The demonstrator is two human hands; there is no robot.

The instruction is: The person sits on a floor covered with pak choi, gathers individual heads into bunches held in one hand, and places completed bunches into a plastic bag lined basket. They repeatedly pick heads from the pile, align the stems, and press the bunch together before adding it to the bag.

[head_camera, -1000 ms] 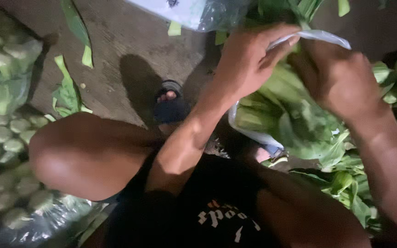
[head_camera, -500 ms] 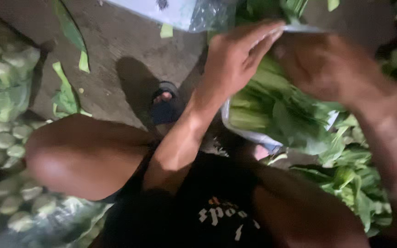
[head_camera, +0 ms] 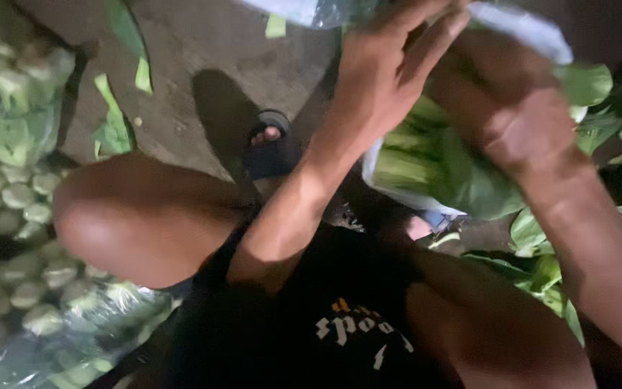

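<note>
Bagged greens (head_camera: 433, 162) gripped by both hands (head_camera: 390, 72) (head_camera: 520, 115), loose leaves (head_camera: 541, 252) right, packed bags (head_camera: 16, 238) left, sandalled foot (head_camera: 271, 144) beyond.

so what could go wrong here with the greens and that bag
1. Both the left hand and the right hand press on the bunch of leafy greens inside the thin clear plastic bag; the film might tear, or leaves could bruise.
2. The bunch is held in the air over the dirty concrete floor, so a slip could drop it there.
3. Leaf scraps near the sandalled foot may be slippery.
</note>
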